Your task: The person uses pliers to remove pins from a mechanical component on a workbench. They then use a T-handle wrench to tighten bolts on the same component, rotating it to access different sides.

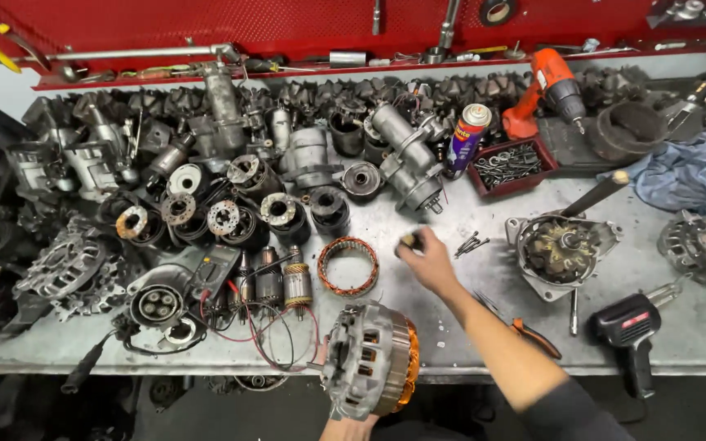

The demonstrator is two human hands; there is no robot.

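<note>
My left hand (345,427) holds an alternator (371,359) with an orange copper stator ring at the bench's near edge; only the fingers show beneath it. My right hand (428,257) reaches out over the middle of the grey bench (418,220), closed on a small dark part (409,240). A loose copper stator ring (348,266) lies just left of that hand. Several small bolts (471,244) lie just to its right.
Starter motors and armatures crowd the left half (206,204). Right of my hand sit an open alternator housing (561,249), a screwdriver (600,193), orange-handled pliers (533,335), a black heat gun (632,327), a spray can (467,137), a red parts tray (510,166) and an orange drill (553,90).
</note>
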